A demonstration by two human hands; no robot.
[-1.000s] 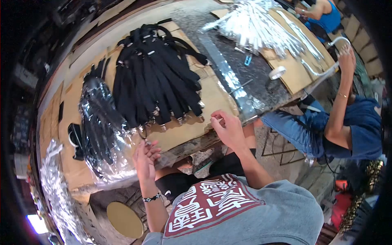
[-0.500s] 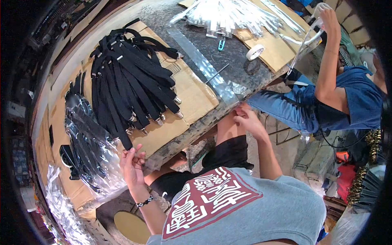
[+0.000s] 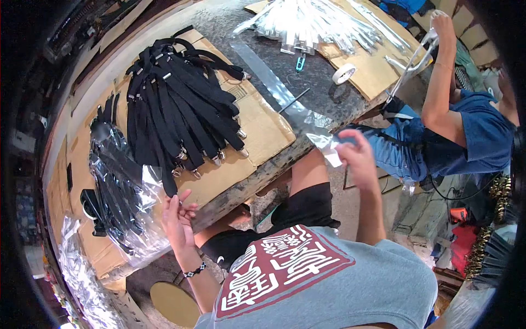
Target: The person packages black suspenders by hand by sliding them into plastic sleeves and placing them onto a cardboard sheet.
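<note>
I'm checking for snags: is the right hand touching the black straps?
Apart. The head view plainly shows cardboard and the table edge between the right hand and the black straps.

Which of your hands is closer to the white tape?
Right: my right hand is below the white tape in view; my left hand is farther, by the black straps.

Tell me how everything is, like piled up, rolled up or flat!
Black straps: piled in a fan
Covered straps: bundled, clear plastic over them
White strips: spread in a heap
Tape: rolled up
Cardboard: flat under black straps
Left grip: at a strap's end, hold unclear
Right grip: blurred, at shiny plastic
</note>
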